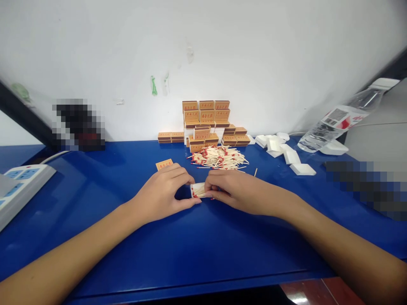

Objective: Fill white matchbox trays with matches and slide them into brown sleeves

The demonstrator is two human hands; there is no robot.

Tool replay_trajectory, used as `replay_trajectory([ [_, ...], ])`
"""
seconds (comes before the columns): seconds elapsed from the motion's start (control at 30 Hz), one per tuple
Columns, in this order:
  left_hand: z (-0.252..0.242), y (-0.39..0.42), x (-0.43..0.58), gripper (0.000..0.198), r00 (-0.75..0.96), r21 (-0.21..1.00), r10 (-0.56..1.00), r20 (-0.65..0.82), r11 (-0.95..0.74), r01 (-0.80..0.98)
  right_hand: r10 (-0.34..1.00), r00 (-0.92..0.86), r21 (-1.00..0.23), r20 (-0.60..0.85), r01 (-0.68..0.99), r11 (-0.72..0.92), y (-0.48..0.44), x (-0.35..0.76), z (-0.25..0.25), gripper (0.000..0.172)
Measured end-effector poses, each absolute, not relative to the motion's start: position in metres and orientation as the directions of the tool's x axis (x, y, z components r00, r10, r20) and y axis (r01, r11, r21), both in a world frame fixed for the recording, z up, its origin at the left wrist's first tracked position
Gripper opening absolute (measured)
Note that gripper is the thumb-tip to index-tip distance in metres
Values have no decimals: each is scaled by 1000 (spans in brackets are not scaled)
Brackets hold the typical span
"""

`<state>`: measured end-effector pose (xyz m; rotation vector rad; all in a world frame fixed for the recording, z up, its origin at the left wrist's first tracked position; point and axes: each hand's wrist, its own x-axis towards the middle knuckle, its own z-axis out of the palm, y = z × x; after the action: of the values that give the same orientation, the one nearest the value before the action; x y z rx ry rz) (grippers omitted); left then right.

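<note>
A small white matchbox tray (199, 186) with several red-tipped matches in it sits just above the blue table. My left hand (165, 188) grips its left end between thumb and fingers. Fingers pinched, my right hand (227, 186) is at the tray's right end, over the matches, whose far ends it hides. Right behind my hands lies a big heap of loose matches (219, 157). A yellow matchbox sleeve (164, 164) lies flat behind my left hand, partly covered by it.
Yellow matchboxes (206, 115) stand stacked against the wall behind the heap. White matchbox trays (290, 154) lie scattered to the right, near a tilted plastic water bottle (341, 118). A white power strip (27, 186) is at the left edge. One stray match (255, 172) lies right of the heap.
</note>
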<state>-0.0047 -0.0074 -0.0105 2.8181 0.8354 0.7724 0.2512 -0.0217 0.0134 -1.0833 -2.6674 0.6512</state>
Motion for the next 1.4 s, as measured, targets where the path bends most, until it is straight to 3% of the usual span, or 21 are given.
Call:
replay_trajectory([
  [0.33,-9,-9,-4,28,720,250,538,438,-842,477,720,-684,-427,115,621,658,-24,246,9,9],
  [0.9,-8,-9,-3,27,741,256,525,419,-851,459,726,-682,-337,86,666,665,-25,245,5,17],
  [1.17,-7,-9,-4,27,736,262,530,422,-848,461,696,-714,-382,71,625,680,-24,249,10,11],
  [1.4,-8,-9,-4,29,742,257,531,409,-847,465,714,-684,-389,148,624,678,-24,246,10,9],
])
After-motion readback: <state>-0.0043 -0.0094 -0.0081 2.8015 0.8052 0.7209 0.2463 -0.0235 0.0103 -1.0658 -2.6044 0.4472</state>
